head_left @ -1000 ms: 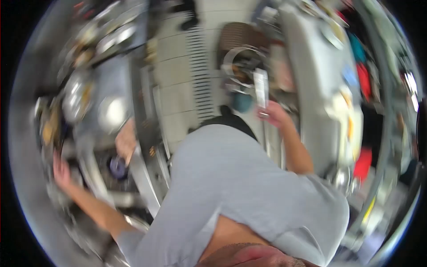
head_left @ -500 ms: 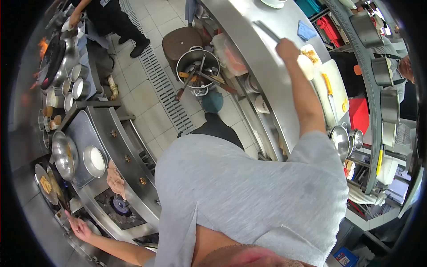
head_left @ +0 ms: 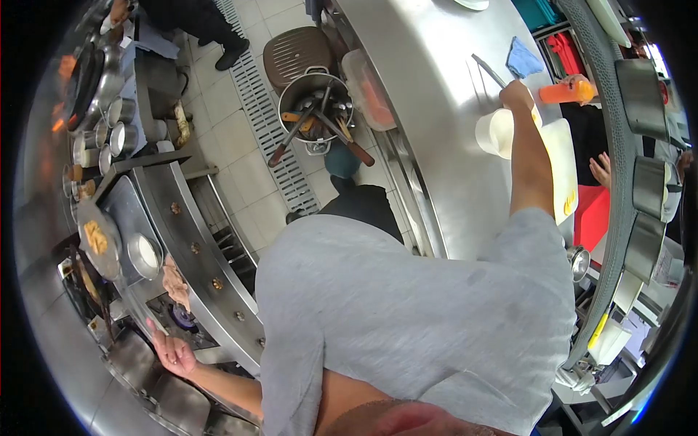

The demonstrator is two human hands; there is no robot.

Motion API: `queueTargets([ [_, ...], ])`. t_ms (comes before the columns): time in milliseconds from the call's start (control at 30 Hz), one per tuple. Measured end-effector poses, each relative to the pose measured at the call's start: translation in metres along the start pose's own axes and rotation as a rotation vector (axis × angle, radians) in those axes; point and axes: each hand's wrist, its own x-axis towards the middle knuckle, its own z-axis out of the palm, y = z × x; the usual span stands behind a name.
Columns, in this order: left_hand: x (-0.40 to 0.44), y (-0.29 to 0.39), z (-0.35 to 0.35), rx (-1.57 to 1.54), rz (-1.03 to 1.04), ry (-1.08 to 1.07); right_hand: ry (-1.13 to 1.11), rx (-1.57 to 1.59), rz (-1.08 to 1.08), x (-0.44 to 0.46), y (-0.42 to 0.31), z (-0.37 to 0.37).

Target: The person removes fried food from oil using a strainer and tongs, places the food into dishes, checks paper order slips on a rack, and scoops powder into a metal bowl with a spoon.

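Note:
My left hand (head_left: 174, 354) is open beside the stove at the lower left, its fingers spread and nothing in them. Close to it are the burner (head_left: 182, 317) and a piece of pinkish raw meat (head_left: 175, 282) on the stove edge. My right hand (head_left: 516, 95) is closed around one end of a long, thin metal utensil (head_left: 488, 70) above the steel counter (head_left: 436, 109). Just below that hand stands a white container (head_left: 495, 134). My right forearm partly covers a pale cutting board (head_left: 560, 163) with small yellow pieces on it.
A pot of utensils (head_left: 315, 109) stands before me on the floor side, near a brown stool (head_left: 298, 57). A blue cloth (head_left: 523, 58) lies on the counter. Across it, another person holds an orange bottle (head_left: 567, 91). Metal bowls (head_left: 145, 256) and a dish of yellow food (head_left: 97, 238) are left.
The view has shifted. My right hand, still holding the utensil, is nearer the cutting board. My left hand has moved closer to the burner. An orange bottle and another person's hand have appeared across the counter.

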Motion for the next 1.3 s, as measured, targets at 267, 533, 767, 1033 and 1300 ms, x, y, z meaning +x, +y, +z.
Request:
queueTargets([
  [267,0.016,-0.077,0.010,0.017,-0.088,0.004,0.041,0.002,-0.260,-0.054,-0.069,-0.015],
  [533,0.018,-0.114,0.008,0.108,-0.221,0.080,0.118,-0.033,-0.579,-0.142,-0.161,-0.005],
  [767,0.015,-0.138,0.003,0.246,-0.327,0.118,0.181,-0.063,-0.785,-0.201,-0.186,0.008],
  [1033,0.014,-0.134,0.005,0.451,-0.430,0.119,0.060,0.230,-0.875,-0.263,-0.200,-0.029],
  [1300,0.005,-0.129,-0.005,0.535,-0.450,0.106,-0.315,0.516,-1.210,-0.363,-0.325,-0.038],
])
